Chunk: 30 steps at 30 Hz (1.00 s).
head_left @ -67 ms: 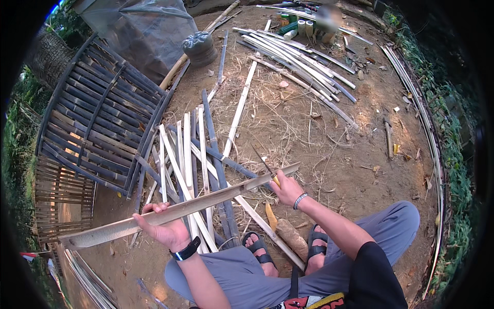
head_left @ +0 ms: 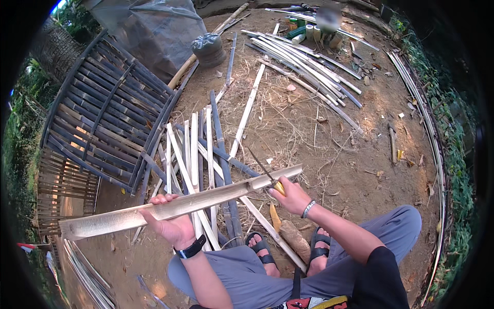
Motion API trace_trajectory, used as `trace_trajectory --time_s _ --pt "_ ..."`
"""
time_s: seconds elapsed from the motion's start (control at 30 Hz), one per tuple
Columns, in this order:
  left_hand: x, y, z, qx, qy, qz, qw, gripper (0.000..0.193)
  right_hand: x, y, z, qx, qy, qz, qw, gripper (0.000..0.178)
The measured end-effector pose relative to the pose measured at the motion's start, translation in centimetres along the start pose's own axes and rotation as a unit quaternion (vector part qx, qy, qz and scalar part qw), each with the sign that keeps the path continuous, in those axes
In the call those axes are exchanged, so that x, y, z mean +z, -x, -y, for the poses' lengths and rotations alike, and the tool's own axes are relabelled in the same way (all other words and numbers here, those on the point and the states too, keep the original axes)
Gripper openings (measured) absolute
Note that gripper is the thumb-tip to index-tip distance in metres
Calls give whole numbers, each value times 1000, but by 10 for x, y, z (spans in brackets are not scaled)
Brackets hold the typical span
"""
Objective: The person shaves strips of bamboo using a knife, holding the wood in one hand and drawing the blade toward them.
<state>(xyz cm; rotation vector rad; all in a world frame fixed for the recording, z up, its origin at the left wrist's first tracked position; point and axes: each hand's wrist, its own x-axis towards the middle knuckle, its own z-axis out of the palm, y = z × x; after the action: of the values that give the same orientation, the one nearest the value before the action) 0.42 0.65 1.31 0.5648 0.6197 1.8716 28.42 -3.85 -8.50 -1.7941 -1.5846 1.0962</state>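
Observation:
A long split bamboo piece (head_left: 216, 198) slants across in front of me, its pale hollow inner face turned toward me. Near its left part, my left hand (head_left: 176, 229) grips it from below, thumb on the near side and fingertips over the far edge. My right hand (head_left: 294, 199) is closed around the yellow handle of a knife (head_left: 279, 187) near the piece's right end. The thin dark blade crosses the bamboo and points up and away to the left. Whether the blade's edge touches the bamboo I cannot tell.
Bamboo strips (head_left: 209, 147) lie crossed beneath the held piece, and more strips (head_left: 303, 62) lie farther off. A slatted bamboo frame (head_left: 103, 110) stands at left. Between my sandalled feet is a short wooden block (head_left: 294, 238). Shavings (head_left: 293, 123) litter the dirt.
The bamboo piece has rolled slightly, showing more of its hollow face, and its left end has risen a little. The whole view has shifted slightly. Both hands keep their grips.

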Motion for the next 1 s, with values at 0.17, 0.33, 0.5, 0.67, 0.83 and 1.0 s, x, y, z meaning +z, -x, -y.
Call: trace_trajectory --time_s 0.17,0.33,0.5,0.67,0.83,1.0 --pt "-2 -1 -16 23 23 -21 999 48 -60 60 36 -29 65 26 997 44" --pt "15 2 -10 24 92 -35 995 57 -107 103 50 8 32 4 999 34" --pt "13 8 3 14 148 -63 987 62 -91 100 61 1 54 -9 999 30" --pt "14 12 22 -24 179 -51 982 69 -78 107 46 -35 142 -1 989 34" --pt "3 17 36 -44 172 -21 984 72 -83 110 46 -54 129 -22 990 27" --pt "5 20 38 -60 140 9 988 77 -86 107 47 -56 146 -35 987 26"
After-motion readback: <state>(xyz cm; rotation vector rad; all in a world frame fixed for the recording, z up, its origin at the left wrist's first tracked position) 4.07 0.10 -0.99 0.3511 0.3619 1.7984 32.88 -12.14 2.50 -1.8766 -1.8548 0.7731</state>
